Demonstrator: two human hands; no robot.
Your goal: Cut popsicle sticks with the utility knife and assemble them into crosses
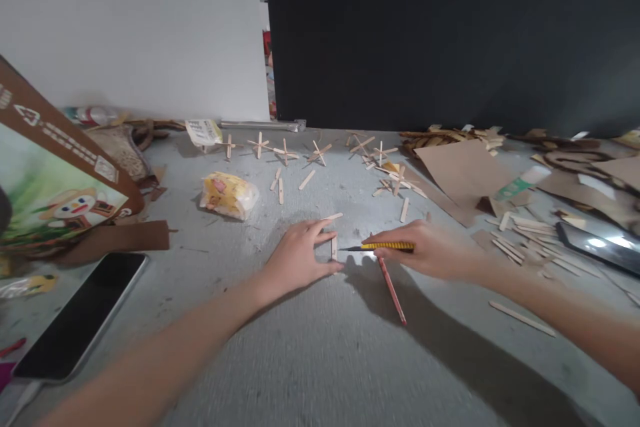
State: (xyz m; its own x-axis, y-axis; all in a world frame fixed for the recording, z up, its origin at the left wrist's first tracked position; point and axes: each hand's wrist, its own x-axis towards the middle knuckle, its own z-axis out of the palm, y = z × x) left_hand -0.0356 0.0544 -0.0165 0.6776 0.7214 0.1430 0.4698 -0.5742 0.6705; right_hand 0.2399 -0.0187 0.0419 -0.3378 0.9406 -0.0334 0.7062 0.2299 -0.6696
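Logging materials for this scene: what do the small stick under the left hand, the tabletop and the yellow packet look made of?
Small stick: likely bare wood, matte; pale tan, flat.
Tabletop: grey, dull, faintly streaked; painted board or metal, can't tell.
Yellow packet: probably thin plastic film, glossy; crinkled, with a translucent end.

Two hands show, one left hand (300,255) and one right hand (425,250), with one yellow-handled tool (389,247) and one red stick (393,290). At least seven crossed-stick pieces (285,152) lie toward the bench's (260,360) far edge. Two small sticks (335,248) are at the left fingertips, three loose sticks (307,179) farther back, one short stick (404,209) right of centre, and one long stick (521,318) toward the near right corner; the stick pile (545,240) overlaps too much to count. One phone (80,317), one yellow packet (229,195) and one printed box (65,173) sit leftward, one green-and-white tube (523,182) rightward.
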